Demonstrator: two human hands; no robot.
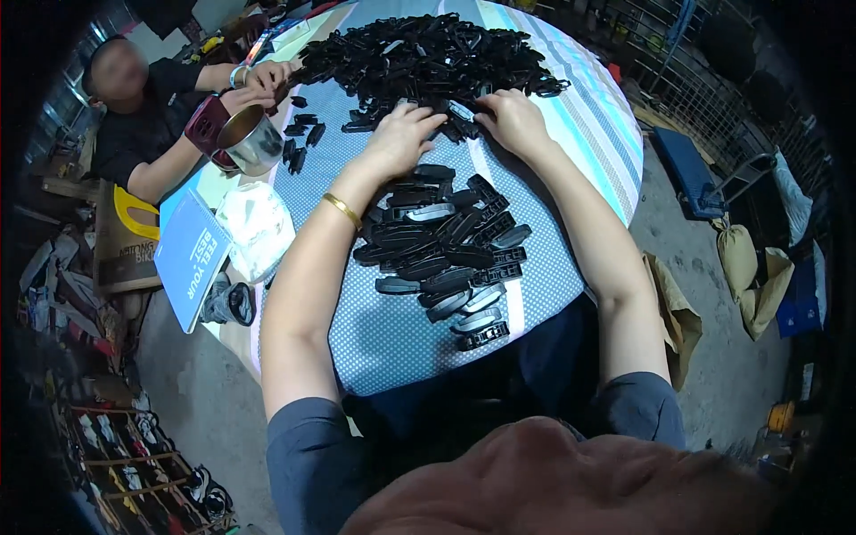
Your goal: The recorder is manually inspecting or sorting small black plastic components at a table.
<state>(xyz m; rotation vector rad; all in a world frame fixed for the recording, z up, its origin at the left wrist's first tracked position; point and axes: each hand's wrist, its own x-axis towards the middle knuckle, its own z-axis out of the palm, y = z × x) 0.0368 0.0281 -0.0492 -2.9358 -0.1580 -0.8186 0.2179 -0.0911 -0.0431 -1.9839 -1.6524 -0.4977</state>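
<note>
My left hand [406, 132] rests at the near edge of a big heap of small black plastic clips [419, 58], its fingers apart and touching the pieces. Across from it, my right hand [515, 123] has its fingers spread and bent at the same edge. A grey-topped clip [462, 111] lies between the two hands, close to the right fingertips; I see neither hand closed round a piece. Between my forearms spreads a nearer pile of similar clips [428, 236], mostly black, some with grey tops. A yellow bangle [342, 211] circles my left wrist.
At the left a co-worker's hands [263, 82] are at the heap's edge. Nearby stand a metal mug [250, 141], a white plastic bag [254, 227] and a blue booklet [190, 259] at the rim of the round cloth-covered table [593, 116]. A blue flat trolley [687, 169] stands right.
</note>
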